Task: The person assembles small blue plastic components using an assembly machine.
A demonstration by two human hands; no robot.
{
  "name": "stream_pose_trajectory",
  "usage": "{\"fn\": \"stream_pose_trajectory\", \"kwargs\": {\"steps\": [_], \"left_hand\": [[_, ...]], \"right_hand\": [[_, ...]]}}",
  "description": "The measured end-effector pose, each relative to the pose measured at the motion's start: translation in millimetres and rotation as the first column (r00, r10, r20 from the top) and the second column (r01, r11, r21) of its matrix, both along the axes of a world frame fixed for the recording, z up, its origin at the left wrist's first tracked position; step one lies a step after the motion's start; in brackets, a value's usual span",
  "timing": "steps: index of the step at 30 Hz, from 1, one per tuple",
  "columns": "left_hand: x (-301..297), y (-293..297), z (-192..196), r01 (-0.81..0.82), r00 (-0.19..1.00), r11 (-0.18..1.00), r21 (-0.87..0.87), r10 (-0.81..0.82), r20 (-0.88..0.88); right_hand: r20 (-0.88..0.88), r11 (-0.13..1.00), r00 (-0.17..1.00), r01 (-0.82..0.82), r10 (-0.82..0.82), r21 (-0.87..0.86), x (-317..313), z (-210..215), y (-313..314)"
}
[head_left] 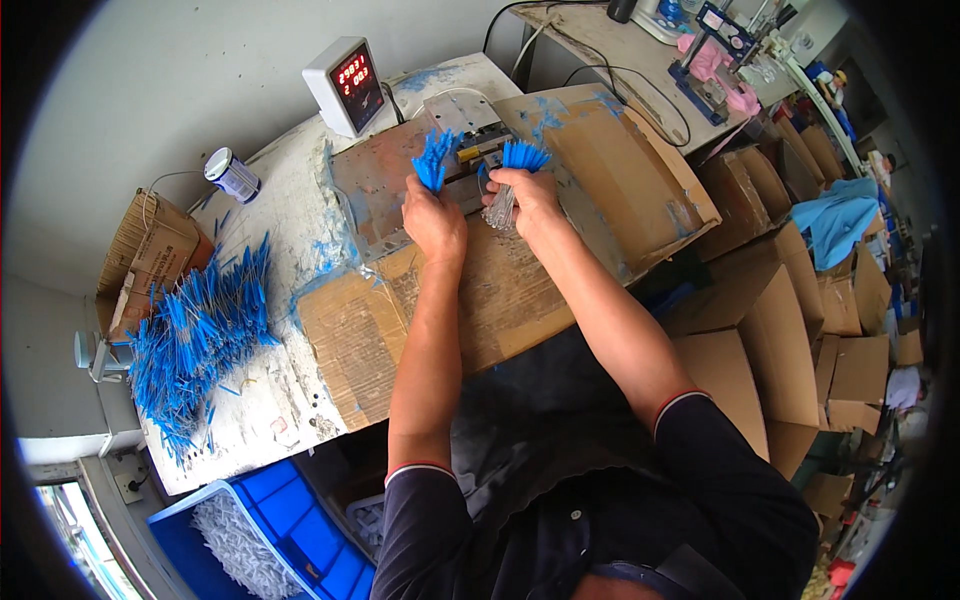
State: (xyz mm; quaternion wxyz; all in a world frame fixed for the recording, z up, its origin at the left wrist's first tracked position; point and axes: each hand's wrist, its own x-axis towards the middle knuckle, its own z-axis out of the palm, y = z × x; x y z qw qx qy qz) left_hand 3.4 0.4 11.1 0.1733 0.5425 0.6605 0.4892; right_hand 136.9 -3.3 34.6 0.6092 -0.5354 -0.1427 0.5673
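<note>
Hands at the far edge of the desk [290,215], both raised over a sheet of worn cardboard [500,290]. Left hand [433,218] closed in a fist around a bundle of blue-tipped sticks [434,160], blue ends fanned upward. Right hand [527,196] likewise closed around a second bundle [519,160], blue ends up, clear shafts showing below the fingers. The two bundles stand just beside each other, apart, directly in front of a small metal fixture [470,135] mounted on a rusty plate [375,190]. Cannot tell whether either bundle touches the fixture.

Digital counter [346,85] with red digits stands behind the plate, near the wall. Small tin can [232,175] upright on the desk, to the left of the plate. Large loose pile of blue sticks [200,335] lies on the left part of the desk, well apart from the hands. Blue plastic crate [300,530] below the desk edge holds pale, clear pieces. Brown cardboard boxes [760,330] stacked on the right side.
</note>
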Motion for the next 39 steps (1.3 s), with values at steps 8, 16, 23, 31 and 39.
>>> {"fn": "stream_pose_trajectory", "kwargs": {"steps": [8, 16, 23, 31, 39], "left_hand": [[1.4, -2.5, 4.1, 0.116, 0.978, 0.992, -0.046, -0.123, -0.169], [-13.7, 2.0, 8.8, 0.266, 0.963, 0.961, -0.072, -0.269, -0.031], [-17.8, 6.9, 4.0, 0.341, 0.937, 0.933, -0.110, -0.347, -0.035], [-19.3, 13.7, -10.7, 0.373, 0.873, 0.927, 0.044, -0.366, 0.321], [-17.8, -9.5, 20.9, 0.606, 0.403, 0.789, 0.101, -0.414, 0.817]], "right_hand": [[-0.040, 0.997, 0.997, 0.073, -0.073, 0.008, -17.0, -1.7, -6.5], [-0.073, 1.000, 0.997, -0.019, 0.018, -0.024, -26.0, -0.1, -16.1], [-0.068, 0.995, 0.993, -0.099, 0.101, 0.029, -24.5, -10.2, -21.7], [-0.096, 0.967, 0.995, 0.049, -0.025, 0.252, -43.9, -14.2, -46.3], [-0.159, 0.951, 0.987, 0.083, -0.037, 0.296, -0.9, -2.9, -50.0]]}}
